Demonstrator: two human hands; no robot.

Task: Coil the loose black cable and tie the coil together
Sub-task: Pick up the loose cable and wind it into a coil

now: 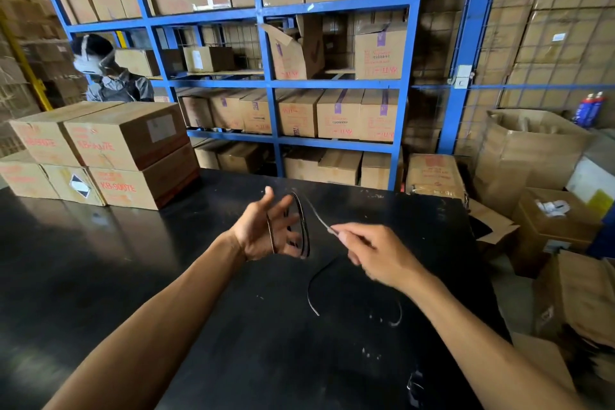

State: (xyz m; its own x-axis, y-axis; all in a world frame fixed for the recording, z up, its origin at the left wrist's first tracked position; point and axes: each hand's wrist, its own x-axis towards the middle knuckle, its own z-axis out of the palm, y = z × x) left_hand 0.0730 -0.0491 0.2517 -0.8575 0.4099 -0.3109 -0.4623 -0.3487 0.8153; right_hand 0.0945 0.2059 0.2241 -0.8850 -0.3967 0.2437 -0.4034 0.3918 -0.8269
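A thin black cable (304,226) is looped around my left hand (263,230), which is held palm up above the black table with its fingers spread inside the loops. From the loops a strand runs right to my right hand (372,253), which pinches it between thumb and fingers. The cable's loose tail (314,289) curves down onto the table (166,276) below my right hand. The cable is hard to tell apart from the dark tabletop.
Stacked cardboard boxes (109,153) stand on the table's far left. Blue shelving (273,86) full of boxes stands behind the table. More boxes (552,223) crowd the floor to the right. A person (109,73) stands at the back left.
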